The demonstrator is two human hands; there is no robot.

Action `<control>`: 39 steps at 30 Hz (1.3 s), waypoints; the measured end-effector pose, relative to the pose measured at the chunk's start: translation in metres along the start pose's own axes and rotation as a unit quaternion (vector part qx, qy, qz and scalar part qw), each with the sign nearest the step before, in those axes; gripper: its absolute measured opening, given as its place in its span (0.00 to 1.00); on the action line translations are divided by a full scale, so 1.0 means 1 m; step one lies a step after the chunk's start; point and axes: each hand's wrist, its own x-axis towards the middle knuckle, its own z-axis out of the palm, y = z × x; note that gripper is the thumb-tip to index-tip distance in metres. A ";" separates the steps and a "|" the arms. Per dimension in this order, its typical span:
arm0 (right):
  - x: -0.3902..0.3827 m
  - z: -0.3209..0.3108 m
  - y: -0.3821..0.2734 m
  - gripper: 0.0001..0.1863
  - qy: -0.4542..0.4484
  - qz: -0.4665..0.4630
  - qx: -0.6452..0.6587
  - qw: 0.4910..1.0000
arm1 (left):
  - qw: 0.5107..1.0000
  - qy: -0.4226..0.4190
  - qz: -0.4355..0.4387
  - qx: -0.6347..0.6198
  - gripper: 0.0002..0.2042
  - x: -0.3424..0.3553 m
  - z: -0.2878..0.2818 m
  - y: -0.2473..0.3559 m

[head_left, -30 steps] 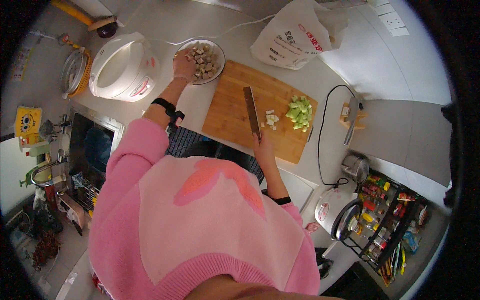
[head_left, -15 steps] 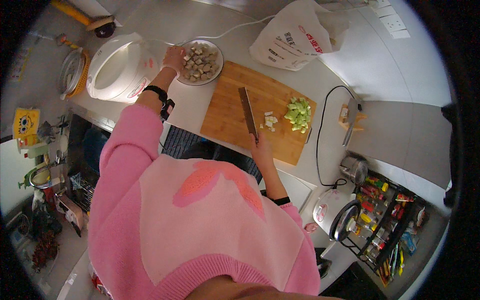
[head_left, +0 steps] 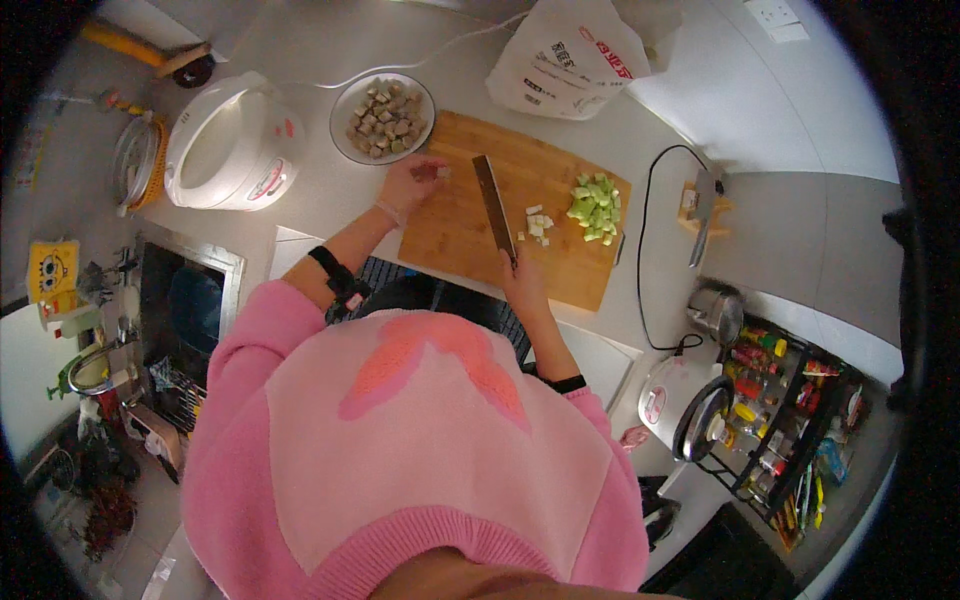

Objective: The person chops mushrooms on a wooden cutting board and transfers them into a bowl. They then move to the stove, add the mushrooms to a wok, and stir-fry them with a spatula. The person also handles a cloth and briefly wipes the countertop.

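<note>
Fingers of left hand [head_left: 408, 185] shifted from bowl [head_left: 342, 122] to board [head_left: 455, 230], hold unclear to me; right hand [head_left: 524, 278] clasps knife [head_left: 492, 200]. Pale counter [head_left: 300, 45], rice cooker [head_left: 262, 150].

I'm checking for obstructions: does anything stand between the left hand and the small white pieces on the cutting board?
Yes, the knife. Held in the right hand, its blade crosses the straight line from the left hand, by the cutting board's left edge, to the white pieces.
</note>
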 end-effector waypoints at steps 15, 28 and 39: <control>-0.018 0.008 0.008 0.11 -0.020 -0.024 -0.075 0.997 | 0.990 0.084 0.049 0.099 0.15 -0.034 0.049 -0.033; -0.021 0.007 0.012 0.12 -0.061 -0.013 -0.076 0.995 | 0.987 0.101 0.067 0.107 0.13 -0.036 0.044 -0.034; -0.012 0.017 0.015 0.13 -0.087 -0.004 -0.140 0.986 | 0.981 0.105 0.112 0.118 0.14 -0.034 0.042 -0.043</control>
